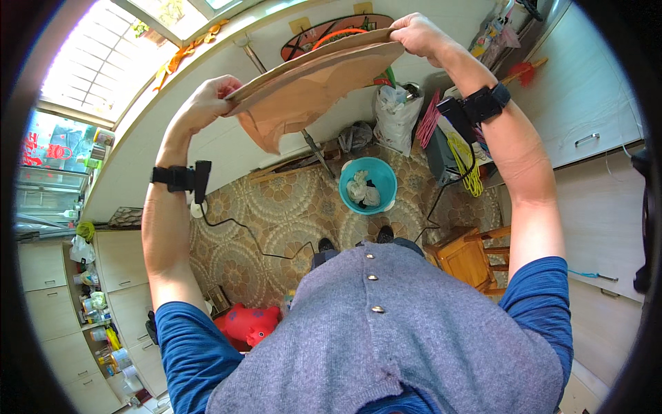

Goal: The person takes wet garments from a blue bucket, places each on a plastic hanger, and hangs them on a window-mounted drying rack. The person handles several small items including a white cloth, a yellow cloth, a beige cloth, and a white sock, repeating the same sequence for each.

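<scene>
Pinching the L end of a brown cloth [321, 86], the L hand [207, 103] has its grip closed, no gap seen; R hand [422, 38] has the R end, grip equally tight. Hands set wide apart, prob. to keep the top edge taut; lower edge hangs loose & uneven. Cloth is up in the air btwn them, in front of the wall [238, 162], well off the floor [289, 176]. Twd the floor's far edge: blue tub [388, 178] w/ crumpled rags [360, 188], prob. there for easy reach; white bag [398, 117] just beyond, prob. kept aside. Stool [458, 261] nr R edge; red toy [254, 321] nr L.
</scene>
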`<state>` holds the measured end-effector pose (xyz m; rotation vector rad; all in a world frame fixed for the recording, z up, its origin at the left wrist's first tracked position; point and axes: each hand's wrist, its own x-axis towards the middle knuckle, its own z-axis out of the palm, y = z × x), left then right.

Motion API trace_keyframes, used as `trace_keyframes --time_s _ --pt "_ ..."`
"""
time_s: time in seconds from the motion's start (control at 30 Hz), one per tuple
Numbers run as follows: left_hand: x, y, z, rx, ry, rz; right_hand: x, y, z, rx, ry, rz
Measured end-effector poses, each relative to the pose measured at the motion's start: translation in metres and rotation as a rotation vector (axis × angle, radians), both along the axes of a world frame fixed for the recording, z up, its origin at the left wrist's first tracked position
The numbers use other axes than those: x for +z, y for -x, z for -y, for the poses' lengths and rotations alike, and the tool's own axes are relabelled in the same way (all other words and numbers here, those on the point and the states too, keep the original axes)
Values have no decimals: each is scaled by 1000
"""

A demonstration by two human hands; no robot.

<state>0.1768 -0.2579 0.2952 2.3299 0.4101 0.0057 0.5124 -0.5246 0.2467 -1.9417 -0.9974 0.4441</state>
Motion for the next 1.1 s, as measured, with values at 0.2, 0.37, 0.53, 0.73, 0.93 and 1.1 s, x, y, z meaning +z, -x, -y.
trace_keyframes --time_s 0.2,0.37,0.53,0.73,0.93,1.1 --pt "20 -14 -14 346 262 -13 5 -9 2 19 -28 -140" --pt "-8 -44 -4 489 818 317 3 -19 9 7 -29 -202" --pt "-13 -67 17 572 849 319 -22 -28 22 31 1 -262" --pt "-21 -76 51 595 745 354 -54 -21 34 -10 -74 -301" --pt "-28 -80 74 582 605 347 -71 -20 38 -135 -411 -845" --pt "-41 -78 68 564 556 365 -78 -29 38 -41 -584 -983"
